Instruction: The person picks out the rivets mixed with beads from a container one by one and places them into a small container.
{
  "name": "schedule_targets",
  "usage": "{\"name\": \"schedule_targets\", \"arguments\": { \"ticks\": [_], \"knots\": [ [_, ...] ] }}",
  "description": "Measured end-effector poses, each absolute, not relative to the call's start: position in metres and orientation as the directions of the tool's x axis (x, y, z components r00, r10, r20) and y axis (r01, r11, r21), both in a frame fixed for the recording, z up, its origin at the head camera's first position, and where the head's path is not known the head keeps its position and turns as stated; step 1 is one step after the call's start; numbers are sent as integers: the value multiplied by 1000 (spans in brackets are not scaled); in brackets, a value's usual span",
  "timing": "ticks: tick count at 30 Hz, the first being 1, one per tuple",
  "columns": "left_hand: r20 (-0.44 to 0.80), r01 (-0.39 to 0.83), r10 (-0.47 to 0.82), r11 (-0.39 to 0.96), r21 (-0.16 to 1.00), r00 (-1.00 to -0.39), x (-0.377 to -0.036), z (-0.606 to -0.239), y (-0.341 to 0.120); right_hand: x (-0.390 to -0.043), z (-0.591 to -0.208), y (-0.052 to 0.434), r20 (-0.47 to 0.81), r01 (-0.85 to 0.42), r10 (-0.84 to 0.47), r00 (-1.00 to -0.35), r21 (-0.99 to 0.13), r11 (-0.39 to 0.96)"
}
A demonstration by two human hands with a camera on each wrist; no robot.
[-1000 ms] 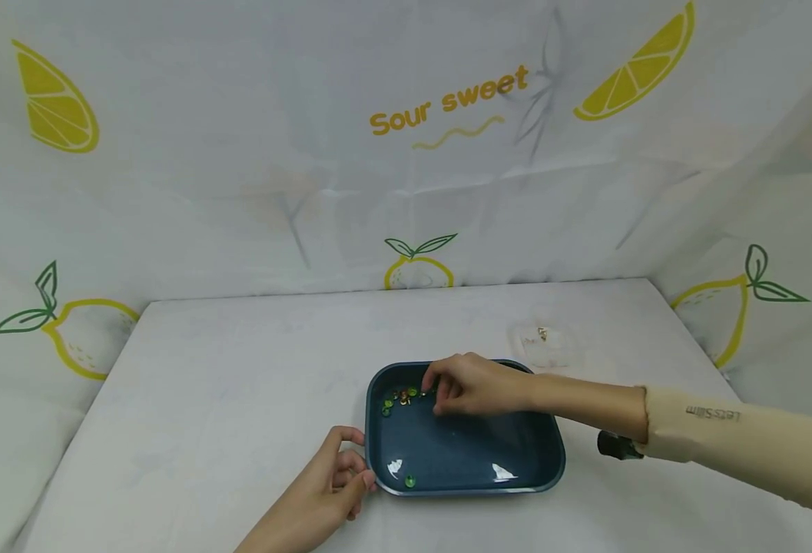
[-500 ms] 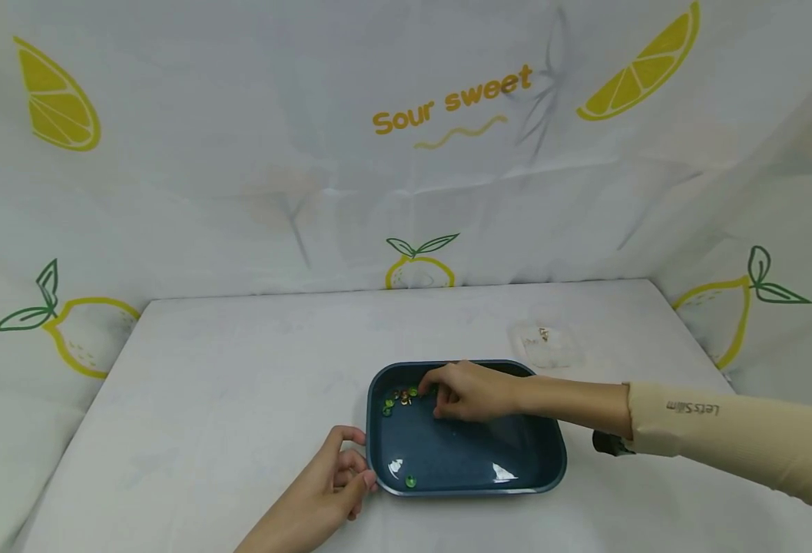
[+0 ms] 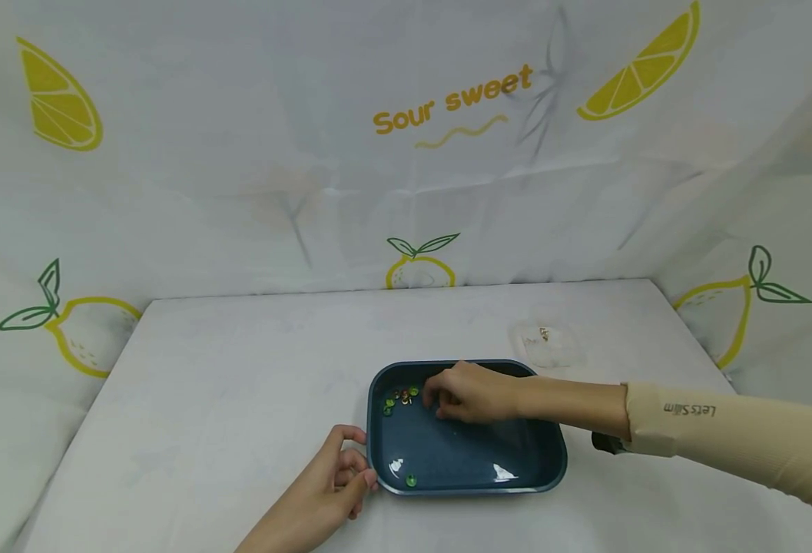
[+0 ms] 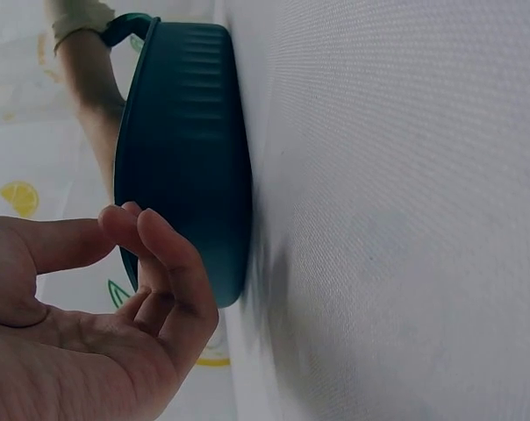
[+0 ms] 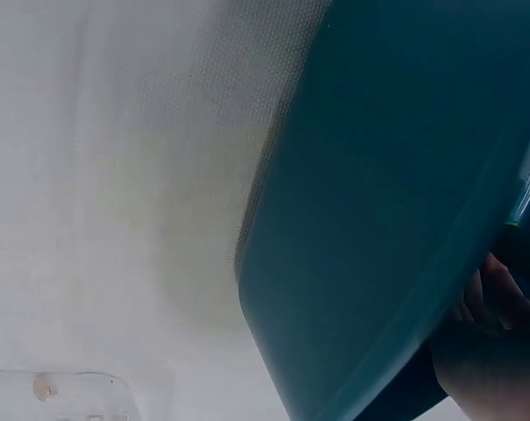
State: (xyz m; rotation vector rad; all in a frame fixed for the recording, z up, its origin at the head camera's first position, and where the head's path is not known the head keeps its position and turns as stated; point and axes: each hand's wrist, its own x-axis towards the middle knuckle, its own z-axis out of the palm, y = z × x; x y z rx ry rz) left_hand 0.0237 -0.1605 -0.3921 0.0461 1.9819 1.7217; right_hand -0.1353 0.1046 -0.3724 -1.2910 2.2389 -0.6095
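My left hand (image 3: 336, 476) holds the near-left corner of a dark blue tray (image 3: 468, 461), its thumb and bent fingers at the rim. In the left wrist view, the left hand's fingertips (image 4: 151, 219) overlap the tray wall (image 4: 186, 132). My right hand (image 3: 471, 393) reaches into the tray from the right, fingers bent downward close to its floor. I cannot tell whether they pinch anything. Just left of those fingertips lie several shiny green gems (image 3: 413, 391) and small gold-coloured pieces (image 3: 406, 397). One more green gem (image 3: 411, 481) sits by the tray's near-left corner.
A clear flat plastic packet or box (image 3: 551, 349) with small gold pieces lies behind the tray, toward the right. The right sleeve (image 3: 710, 422) crosses the tray's right side. A white cloth with lemon prints (image 3: 419, 273) stands around the white table (image 3: 240, 369).
The right hand's fingertips moved slightly left, then back right within the tray, and more of the gem cluster shows beside them. My left hand stayed at the tray's corner.
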Motion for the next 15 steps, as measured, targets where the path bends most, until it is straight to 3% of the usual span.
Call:
{"name": "schedule_targets", "arguments": {
  "ticks": [15],
  "knots": [
    [-339,-286,352,195,938,-872,24,-392,-161,-133,-373,101,-196,-668,-902,-386,-615,419]
  ]
}}
